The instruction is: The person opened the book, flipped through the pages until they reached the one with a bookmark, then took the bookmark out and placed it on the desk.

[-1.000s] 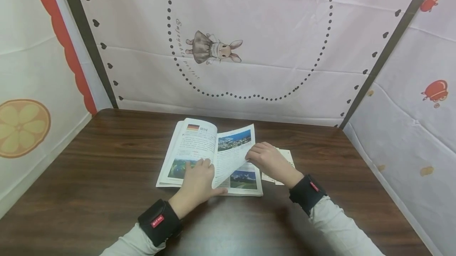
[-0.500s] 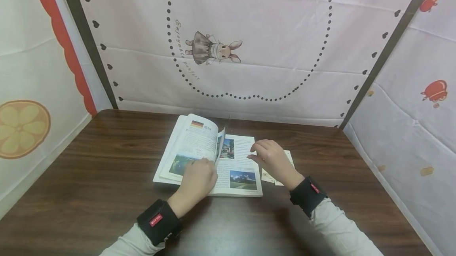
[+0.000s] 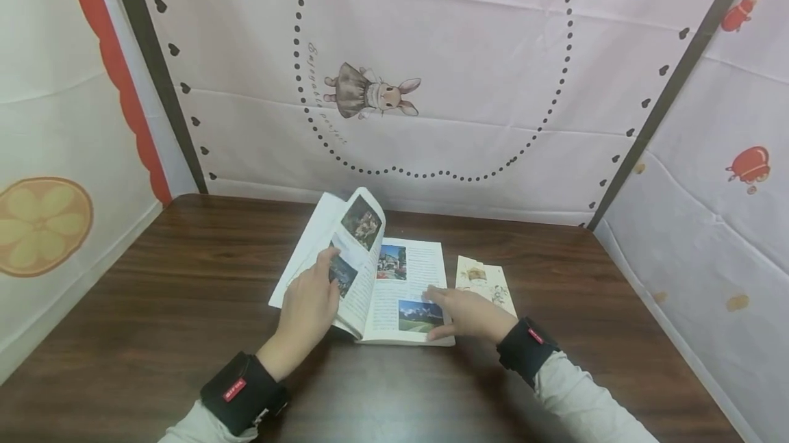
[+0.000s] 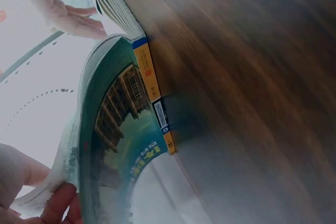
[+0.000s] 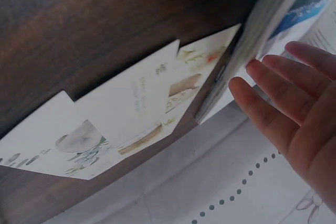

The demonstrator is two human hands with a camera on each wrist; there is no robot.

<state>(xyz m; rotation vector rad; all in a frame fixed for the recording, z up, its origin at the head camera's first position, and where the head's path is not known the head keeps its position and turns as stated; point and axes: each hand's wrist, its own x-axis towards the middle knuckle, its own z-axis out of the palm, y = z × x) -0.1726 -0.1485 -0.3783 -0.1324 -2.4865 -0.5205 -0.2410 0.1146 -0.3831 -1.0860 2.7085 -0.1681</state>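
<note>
An open book [image 3: 425,261] with printed pictures lies on the wooden table in the head view. My left hand [image 3: 308,302] grips its left-hand pages and cover at the outer edge, thumb over the pages and fingers beneath, as the left wrist view shows. That side is lifted and curved, baring the green cover [image 4: 113,114] and the orange spine [image 4: 152,87]. Over the lower right page, my right hand [image 3: 471,313] has its fingers extended, holding nothing. In the right wrist view these fingertips are by the page edge; contact is hard to tell.
Several pale illustrated cards [image 3: 493,285] lie overlapping just right of the book, partly behind the right hand. A brown wooden table [image 3: 203,272] bears everything. White printed cloth [image 3: 468,80] hangs behind the table and at both sides.
A page has turned over to the left, showing new pictures there. My left hand has shifted left to the book's outer edge. The right hand has lowered onto or just above the right page.
</note>
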